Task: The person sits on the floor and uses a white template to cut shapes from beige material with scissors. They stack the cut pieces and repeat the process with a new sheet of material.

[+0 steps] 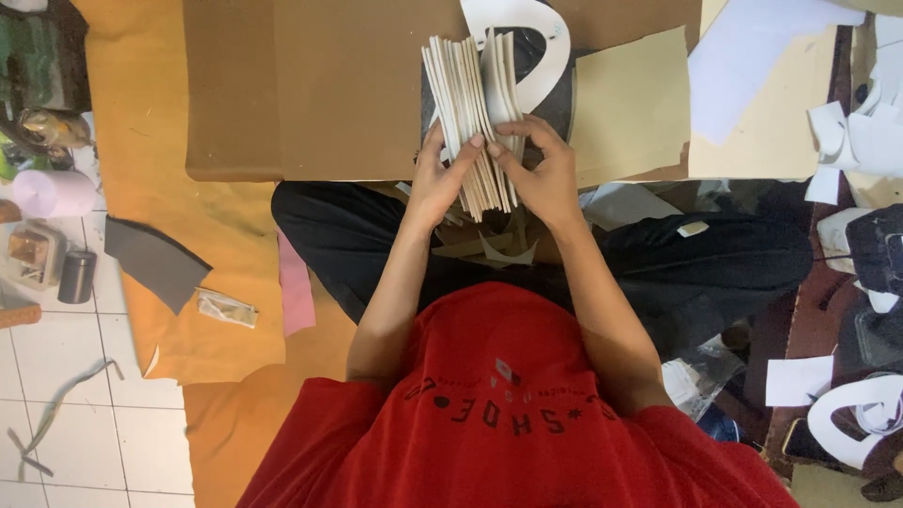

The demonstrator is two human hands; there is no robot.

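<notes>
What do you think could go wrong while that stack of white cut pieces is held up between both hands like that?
The stack of white cut pieces is pinched only near its lower end by the left hand and right hand, and its top fans apart, so pieces could slip out of order. Loose pieces might drop among the offcuts on the lap and be hard to tell apart. Thin edges may bend under the thumbs.

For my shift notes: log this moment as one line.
left hand: holds white cutout stack | right hand: holds same stack | beneath: brown board
</notes>
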